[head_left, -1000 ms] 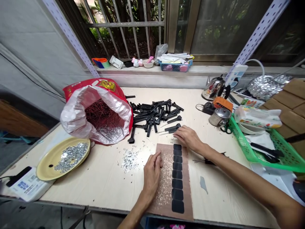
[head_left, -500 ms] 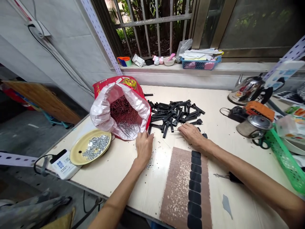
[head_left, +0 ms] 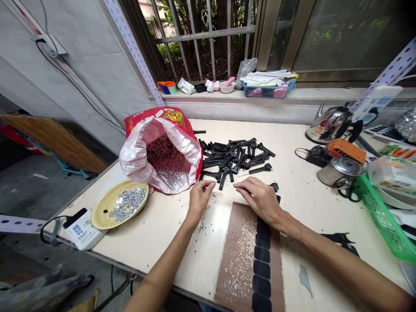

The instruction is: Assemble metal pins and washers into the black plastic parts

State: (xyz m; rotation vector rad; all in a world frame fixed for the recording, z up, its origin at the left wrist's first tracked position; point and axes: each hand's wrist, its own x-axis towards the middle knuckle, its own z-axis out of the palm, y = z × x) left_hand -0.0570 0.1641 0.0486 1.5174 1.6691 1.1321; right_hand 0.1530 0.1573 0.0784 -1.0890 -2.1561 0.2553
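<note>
My left hand (head_left: 199, 200) is closed in a pinch beside the mouth of a red bag (head_left: 194, 161) with a white lining. What its fingertips hold is too small to make out. My right hand (head_left: 262, 200) pinches a thin metal pin (head_left: 230, 186) that points toward the left hand. A small gap separates the two hands. Just beyond them lies a heap of black plastic parts (head_left: 238, 157). Inside the bag are many thin reddish and silvery pins (head_left: 162, 152). Tiny silvery pieces (head_left: 201, 225) are scattered on the table below my left hand.
A yellow plate (head_left: 97, 219) of small silvery pieces stands at the left, beside a white box (head_left: 85, 232). Under my right forearm lies a brown board (head_left: 229, 264) with a row of black pads (head_left: 261, 268). A kettle (head_left: 328, 123), a metal cup (head_left: 339, 173) and a green basket (head_left: 378, 225) stand right.
My left hand has moved off the bag's edge, slightly right. My right hand has drawn back from the black parts toward me, bringing the pin. The view has shifted slightly.
</note>
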